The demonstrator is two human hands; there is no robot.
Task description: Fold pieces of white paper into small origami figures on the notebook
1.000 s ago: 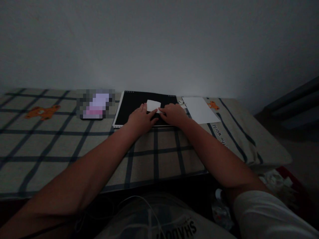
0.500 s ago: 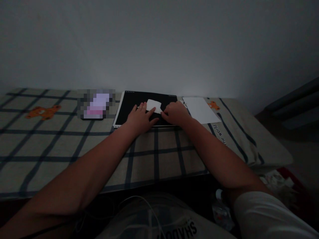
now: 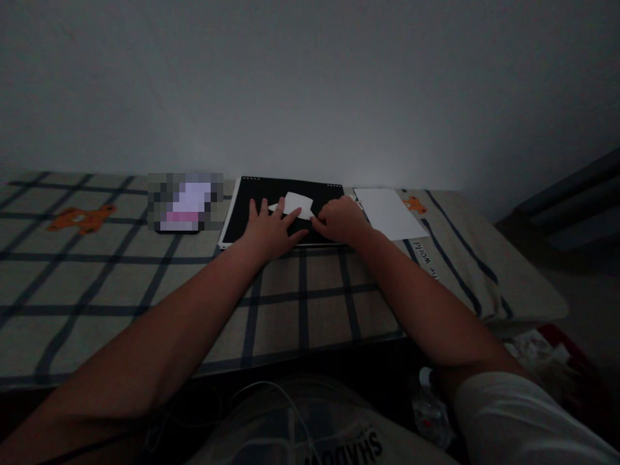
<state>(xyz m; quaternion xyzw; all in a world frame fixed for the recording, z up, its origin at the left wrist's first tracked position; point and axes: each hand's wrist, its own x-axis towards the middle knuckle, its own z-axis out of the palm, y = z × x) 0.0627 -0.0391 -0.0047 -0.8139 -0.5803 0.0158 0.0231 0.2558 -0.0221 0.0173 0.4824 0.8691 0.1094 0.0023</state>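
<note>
Head view, dim light. Centre of frame, slightly above middle: the left hand [image 3: 268,230] lay flat on the black mat [image 3: 242,210], fingers spread and extended, its fingertips pressing the lower left edge of the small white paper [image 3: 296,204]. It gripped nothing. The right hand [image 3: 340,220] was curled with fingertips pinching or pressing the paper's lower right corner; I could not tell which.

Compared with 0.5 s ago, the left fingers had splayed wider and a pointed flap showed at the paper's left side, so in my judgement a fold was being flattened.

Right of the mat lay 1 white sheet [image 3: 387,213]. All rested on the checked cloth [image 3: 145,284].
</note>
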